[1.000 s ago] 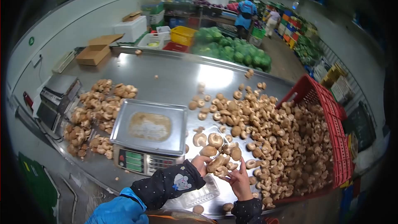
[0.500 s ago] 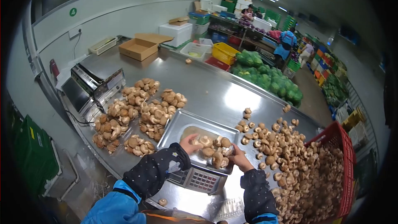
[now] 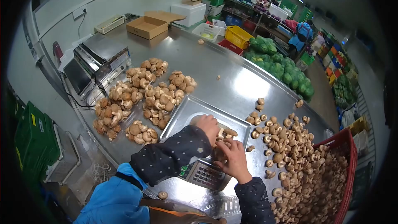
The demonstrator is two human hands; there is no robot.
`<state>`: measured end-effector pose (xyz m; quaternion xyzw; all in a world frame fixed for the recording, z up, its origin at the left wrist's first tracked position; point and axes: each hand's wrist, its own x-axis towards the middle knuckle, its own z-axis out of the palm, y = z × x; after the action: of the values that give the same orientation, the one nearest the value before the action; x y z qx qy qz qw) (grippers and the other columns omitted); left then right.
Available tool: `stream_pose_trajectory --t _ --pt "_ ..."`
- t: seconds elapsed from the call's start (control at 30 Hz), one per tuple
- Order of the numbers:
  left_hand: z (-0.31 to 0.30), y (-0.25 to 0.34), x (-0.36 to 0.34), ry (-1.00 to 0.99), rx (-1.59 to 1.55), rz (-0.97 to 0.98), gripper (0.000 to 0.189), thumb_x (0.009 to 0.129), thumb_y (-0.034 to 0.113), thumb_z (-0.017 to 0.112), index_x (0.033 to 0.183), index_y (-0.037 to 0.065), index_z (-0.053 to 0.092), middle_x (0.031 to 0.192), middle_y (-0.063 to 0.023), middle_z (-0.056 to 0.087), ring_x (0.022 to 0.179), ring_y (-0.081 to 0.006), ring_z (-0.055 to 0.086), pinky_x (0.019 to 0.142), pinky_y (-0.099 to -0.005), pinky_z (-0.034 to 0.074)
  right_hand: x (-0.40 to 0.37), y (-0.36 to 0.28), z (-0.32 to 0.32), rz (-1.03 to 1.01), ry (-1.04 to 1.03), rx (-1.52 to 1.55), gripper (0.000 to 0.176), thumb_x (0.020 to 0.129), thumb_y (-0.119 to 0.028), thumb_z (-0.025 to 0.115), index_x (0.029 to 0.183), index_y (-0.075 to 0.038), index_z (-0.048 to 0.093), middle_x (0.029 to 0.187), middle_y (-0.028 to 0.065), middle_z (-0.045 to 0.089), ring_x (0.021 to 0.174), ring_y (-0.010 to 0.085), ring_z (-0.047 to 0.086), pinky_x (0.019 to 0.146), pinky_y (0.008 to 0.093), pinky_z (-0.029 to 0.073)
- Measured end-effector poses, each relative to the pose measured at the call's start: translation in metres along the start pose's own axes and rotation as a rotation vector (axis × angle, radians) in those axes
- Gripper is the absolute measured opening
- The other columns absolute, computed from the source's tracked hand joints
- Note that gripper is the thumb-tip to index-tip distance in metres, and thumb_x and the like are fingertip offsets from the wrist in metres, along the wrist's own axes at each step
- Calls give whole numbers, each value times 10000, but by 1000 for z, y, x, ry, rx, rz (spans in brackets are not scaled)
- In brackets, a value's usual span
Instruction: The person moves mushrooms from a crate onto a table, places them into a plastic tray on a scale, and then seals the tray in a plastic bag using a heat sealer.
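My left hand [image 3: 208,127] curves over shiitake mushrooms [image 3: 227,133] above the metal pan [image 3: 189,108] of a weighing scale, its fingertips partly hidden. Against the near side of the same mushrooms, my right hand [image 3: 235,161] has its fingers bent and closed on them. Both hands cover much of this bunch, so whatever lies under it is hard to make out. The scale's keypad [image 3: 206,176] shows below the hands, beside a lit green display.
Piled mushrooms [image 3: 143,93] lie left of the scale. Loose mushrooms [image 3: 296,161] spread from a red crate [image 3: 350,157] at right. A clear plastic tray [image 3: 229,205] is at the near edge. Behind stand a wrapping machine [image 3: 93,68], cardboard box [image 3: 148,27] and bagged green vegetables [image 3: 282,68].
My left hand has moved from the left side of the mushrooms to over their top. My right hand has come in closer on the near side. The view has shifted slightly.
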<state>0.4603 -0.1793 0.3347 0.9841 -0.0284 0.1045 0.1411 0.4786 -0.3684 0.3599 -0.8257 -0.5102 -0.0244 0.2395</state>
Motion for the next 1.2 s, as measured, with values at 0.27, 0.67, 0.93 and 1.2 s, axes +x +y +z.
stream_pose_trajectory --t 0.27,0.67,0.93,1.2 --pt "19 -3 6 -97 56 301 202 658 243 665 789 94 704 999 -89 570 1031 -237 509 845 -381 410 -25 53 21 450 120 920 306 754 18 692 1024 -18 553 918 42 619 814 121 591 753 260 484" --pt "22 11 17 -278 164 280 182 725 187 636 832 57 705 1128 -107 506 945 -274 582 748 -397 501 -34 82 1 727 321 1387 319 934 -177 488 1192 9 466 1011 154 579 928 234 588 804 346 521" --pt "28 9 20 -269 82 320 213 720 224 639 875 99 714 1247 -55 469 1027 -242 537 822 -405 453 -41 81 24 389 217 1595 436 798 -29 640 1198 -15 465 1096 89 563 1026 186 561 885 293 465" --pt "-20 -21 -23 71 -387 -116 183 818 221 589 906 62 611 1023 -150 596 800 -231 614 717 -387 475 8 56 8 525 79 1340 368 824 40 554 1174 -53 488 1042 72 579 977 153 558 839 262 446"
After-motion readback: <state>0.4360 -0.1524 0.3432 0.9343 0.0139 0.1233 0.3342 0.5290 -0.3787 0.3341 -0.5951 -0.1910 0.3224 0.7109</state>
